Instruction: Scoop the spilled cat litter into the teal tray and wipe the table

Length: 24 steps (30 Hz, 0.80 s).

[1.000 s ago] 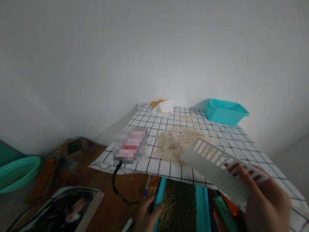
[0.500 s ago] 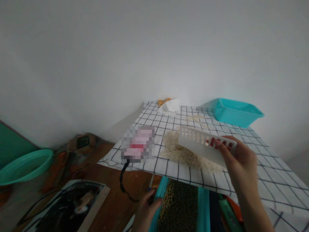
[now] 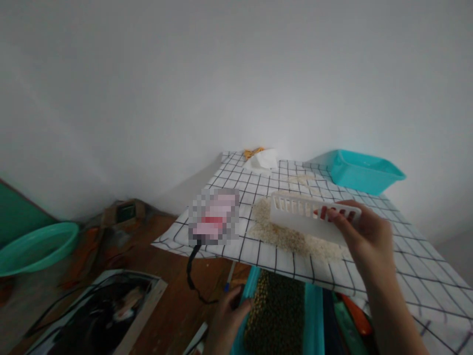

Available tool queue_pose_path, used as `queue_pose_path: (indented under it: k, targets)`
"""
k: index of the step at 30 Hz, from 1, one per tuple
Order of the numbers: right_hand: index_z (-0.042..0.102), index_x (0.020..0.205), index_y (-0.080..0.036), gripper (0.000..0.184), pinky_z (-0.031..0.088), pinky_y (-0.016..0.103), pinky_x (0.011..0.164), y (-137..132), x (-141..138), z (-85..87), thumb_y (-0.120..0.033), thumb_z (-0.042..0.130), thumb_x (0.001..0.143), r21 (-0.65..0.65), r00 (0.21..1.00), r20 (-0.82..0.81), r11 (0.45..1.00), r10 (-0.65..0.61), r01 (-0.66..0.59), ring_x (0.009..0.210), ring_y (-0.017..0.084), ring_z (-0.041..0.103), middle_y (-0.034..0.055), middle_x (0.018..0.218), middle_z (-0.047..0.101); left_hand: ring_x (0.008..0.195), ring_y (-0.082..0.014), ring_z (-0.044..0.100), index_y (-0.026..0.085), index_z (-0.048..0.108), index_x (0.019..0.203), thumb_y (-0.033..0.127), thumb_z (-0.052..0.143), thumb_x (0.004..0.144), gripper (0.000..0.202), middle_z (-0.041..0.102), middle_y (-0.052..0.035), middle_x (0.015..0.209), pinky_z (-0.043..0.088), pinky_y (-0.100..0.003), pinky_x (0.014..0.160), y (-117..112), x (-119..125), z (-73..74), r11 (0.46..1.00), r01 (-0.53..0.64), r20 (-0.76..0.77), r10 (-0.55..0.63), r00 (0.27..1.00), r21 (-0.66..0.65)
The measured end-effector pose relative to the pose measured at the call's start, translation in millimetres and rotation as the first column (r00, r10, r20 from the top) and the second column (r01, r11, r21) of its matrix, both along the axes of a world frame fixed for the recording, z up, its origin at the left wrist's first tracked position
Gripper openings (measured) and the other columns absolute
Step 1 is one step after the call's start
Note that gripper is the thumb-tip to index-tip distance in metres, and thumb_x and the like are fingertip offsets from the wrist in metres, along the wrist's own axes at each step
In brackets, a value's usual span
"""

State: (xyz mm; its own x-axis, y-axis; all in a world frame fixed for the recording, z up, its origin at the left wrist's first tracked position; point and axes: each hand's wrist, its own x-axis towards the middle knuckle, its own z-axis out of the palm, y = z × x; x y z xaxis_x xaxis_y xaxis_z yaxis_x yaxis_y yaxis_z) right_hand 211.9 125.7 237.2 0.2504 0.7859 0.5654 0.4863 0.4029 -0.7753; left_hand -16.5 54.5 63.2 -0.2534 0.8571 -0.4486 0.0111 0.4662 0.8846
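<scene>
My right hand [image 3: 369, 231] is closed on one end of a white slotted plastic basket [image 3: 306, 224]. The long basket is held tipped on its side, low over a spread pile of rice-like pale grains [image 3: 284, 239] on the checked cloth. Some fingers show reddish through the slots. My left hand [image 3: 231, 313] grips the left rim of a teal bin [image 3: 314, 315] below the table's front edge. Dark green beans [image 3: 281, 310] fill the bin, with a band of yellowish ones along its left side. Part of the left fingers is hidden by the bin's wall.
A second teal bin [image 3: 365, 172] stands at the back right of the checked cloth [image 3: 424, 266]. White tissue [image 3: 264, 160] lies at the back, and a pixelated pink object [image 3: 216, 214] with a dark cord sits left. On the floor are a green basin [image 3: 40, 246] and a box [image 3: 129, 301].
The view has shifted slightly. The white basket has turned a little, its far end slightly more to the left over the grains. Both hands keep their holds.
</scene>
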Motion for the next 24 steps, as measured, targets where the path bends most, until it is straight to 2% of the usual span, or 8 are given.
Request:
queue_pose_path:
  k: [5, 9, 14, 18, 24]
  targets:
    - [0.072, 0.077, -0.022, 0.014, 0.040, 0.024, 0.050, -4, -3, -1.1, -0.035, 0.073, 0.082, -0.026, 0.998, -0.044, 0.998, 0.054, -0.055, 0.055, 0.014, 0.058, 0.0001, 0.065, 0.068, 0.108, -0.0352, 0.070, 0.016, 0.075, 0.092, 0.047, 0.073, 0.057, 0.046, 0.080, -0.0136, 0.103, 0.052, -0.043, 0.098, -2, 0, -0.9, 1.000, -0.019, -0.007, 0.019, 1.000, 0.013]
    - [0.073, 0.077, -0.022, 0.014, 0.042, 0.025, 0.052, -13, 4, -3.5, -0.036, 0.074, 0.081, -0.041, 0.994, -0.060, 0.994, 0.095, -0.097, 0.058, 0.014, 0.059, 0.0009, 0.070, 0.070, 0.103, -0.0335, 0.070, 0.017, 0.075, 0.091, 0.043, 0.063, 0.063, 0.040, 0.080, -0.0108, 0.100, 0.052, -0.042, 0.096, -4, 14, 9.7, 0.999, 0.026, -0.008, -0.026, 1.000, 0.029]
    - [0.073, 0.077, -0.022, 0.018, 0.043, 0.026, 0.054, -22, 11, -4.9, -0.040, 0.075, 0.081, -0.036, 0.992, -0.037, 0.992, 0.123, -0.124, 0.065, 0.017, 0.062, 0.0028, 0.075, 0.072, 0.099, -0.0305, 0.070, 0.019, 0.077, 0.084, 0.039, 0.060, 0.061, 0.035, 0.080, -0.0084, 0.093, 0.052, -0.037, 0.095, -4, 22, 20.2, 0.994, 0.053, -0.017, -0.052, 0.999, 0.096]
    - [0.074, 0.077, -0.023, 0.016, 0.041, 0.025, 0.052, -31, 14, -6.0, -0.038, 0.075, 0.082, -0.024, 0.988, -0.087, 0.991, 0.129, -0.132, 0.064, 0.016, 0.060, 0.0020, 0.074, 0.070, 0.096, -0.0308, 0.071, 0.018, 0.076, 0.086, 0.042, 0.061, 0.060, 0.038, 0.080, -0.0090, 0.091, 0.055, -0.038, 0.090, -2, 13, 18.6, 0.998, -0.005, 0.003, 0.005, 1.000, 0.057]
    - [0.075, 0.077, -0.022, 0.017, 0.042, 0.024, 0.052, -38, 21, -12.5, -0.038, 0.076, 0.082, -0.048, 0.987, -0.113, 0.992, 0.114, -0.120, 0.065, 0.015, 0.060, 0.0016, 0.075, 0.071, 0.093, -0.0294, 0.072, 0.018, 0.075, 0.089, 0.044, 0.059, 0.060, 0.042, 0.080, -0.0066, 0.089, 0.055, -0.036, 0.087, -2, 12, 17.3, 0.999, -0.013, 0.022, 0.012, 1.000, 0.047]
